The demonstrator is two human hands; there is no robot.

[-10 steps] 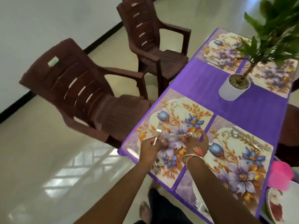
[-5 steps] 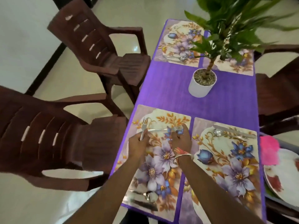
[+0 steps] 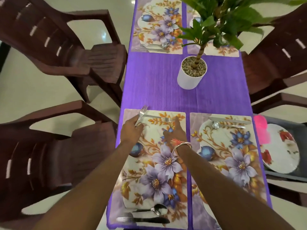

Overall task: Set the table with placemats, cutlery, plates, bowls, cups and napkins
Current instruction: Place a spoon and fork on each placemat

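Observation:
My left hand (image 3: 132,129) grips a fork (image 3: 142,113) by its handle, tines pointing away, over the far left corner of the near-left floral placemat (image 3: 154,165). A second fork (image 3: 160,118) lies flat along that mat's far edge. My right hand (image 3: 174,130) hovers just behind its tines with fingers straight, holding nothing. A spoon (image 3: 158,209) and a knife (image 3: 142,220) lie at the mat's near edge. The near-right placemat (image 3: 232,163) carries a knife (image 3: 230,121) and a spoon (image 3: 226,126).
A white potted plant (image 3: 191,73) stands mid-table on the purple cloth (image 3: 157,83). The far-left placemat (image 3: 157,25) holds cutlery (image 3: 154,48). Flowered plates (image 3: 280,148) and a pink napkin (image 3: 260,128) sit in a grey tray at right. Brown chairs (image 3: 79,52) flank both sides.
My right hand has laid its fork along the mat's far edge and let go. My left hand moved toward the far left corner, still holding its fork. The view swung over the table.

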